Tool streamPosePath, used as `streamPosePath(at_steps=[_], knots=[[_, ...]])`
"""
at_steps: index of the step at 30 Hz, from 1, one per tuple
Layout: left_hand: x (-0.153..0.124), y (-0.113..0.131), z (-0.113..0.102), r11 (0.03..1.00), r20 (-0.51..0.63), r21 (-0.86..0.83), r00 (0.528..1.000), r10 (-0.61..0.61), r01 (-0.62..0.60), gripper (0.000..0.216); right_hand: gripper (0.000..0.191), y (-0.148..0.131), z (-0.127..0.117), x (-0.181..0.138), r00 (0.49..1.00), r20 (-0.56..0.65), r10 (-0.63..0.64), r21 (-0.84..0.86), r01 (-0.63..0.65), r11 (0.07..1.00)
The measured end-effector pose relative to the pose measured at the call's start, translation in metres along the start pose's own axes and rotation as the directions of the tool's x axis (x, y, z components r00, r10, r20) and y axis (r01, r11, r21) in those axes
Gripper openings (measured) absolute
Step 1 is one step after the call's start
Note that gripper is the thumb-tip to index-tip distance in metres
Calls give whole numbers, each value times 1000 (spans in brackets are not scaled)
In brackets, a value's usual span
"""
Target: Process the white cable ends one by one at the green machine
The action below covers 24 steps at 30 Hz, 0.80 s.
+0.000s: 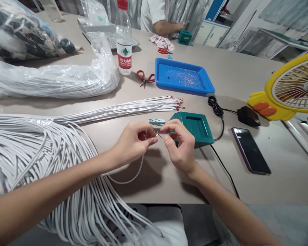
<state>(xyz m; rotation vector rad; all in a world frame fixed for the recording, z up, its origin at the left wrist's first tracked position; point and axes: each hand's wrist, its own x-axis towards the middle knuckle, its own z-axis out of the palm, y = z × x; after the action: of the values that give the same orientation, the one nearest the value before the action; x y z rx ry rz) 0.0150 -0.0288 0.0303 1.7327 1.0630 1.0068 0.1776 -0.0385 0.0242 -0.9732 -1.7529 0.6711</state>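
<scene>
Between my two hands is the end of a white cable (138, 175), whose length loops down below my left hand. My left hand (133, 138) pinches the cable close to its end. At the tip, thin red and dark wires show, and my right hand (180, 145) holds the red wire between thumb and forefinger. Just behind my right hand stands a green box-shaped device (206, 128) with a recessed top. A small light-blue clip-like tool (156, 121) lies behind my fingertips. A large heap of white cables (74, 191) spreads under my left forearm.
Cables with bared red ends (143, 104) lie across the table. Behind are a blue tray (160, 80) with scraps, red-handled snips (143, 79) and a water bottle (124, 37). A phone (251, 150), black adapter (248, 116) and yellow fan (269, 89) sit right. Another person (154, 17) works opposite.
</scene>
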Motion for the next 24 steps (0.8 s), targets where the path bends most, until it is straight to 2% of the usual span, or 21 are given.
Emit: streamPosePath(at_steps=[7, 12, 16, 20, 24], knots=[[-2, -5, 1, 981, 0, 138, 990, 140, -139, 18, 18, 0, 1, 1, 1000, 5, -12, -58, 12, 998], [-2, -4, 0, 982, -8, 140, 992, 126, -124, 17, 19, 0, 2, 0, 1000, -6, -15, -52, 14, 999], [-1, -2, 0, 981, -50, 147, 990, 133, -124, 16, 14, 0, 3, -1, 997, -73, 8, 12, -7, 1000], [-1, 0, 0, 978, -67, 166, 988, 140, -128, 15, 10, -1, 4, -1, 991, -103, 89, 77, -81, 994], [-2, 1, 0, 976, -82, 176, 986, 146, -130, 16, 23, -2, 4, 0, 972, -112, 205, 171, -184, 968]])
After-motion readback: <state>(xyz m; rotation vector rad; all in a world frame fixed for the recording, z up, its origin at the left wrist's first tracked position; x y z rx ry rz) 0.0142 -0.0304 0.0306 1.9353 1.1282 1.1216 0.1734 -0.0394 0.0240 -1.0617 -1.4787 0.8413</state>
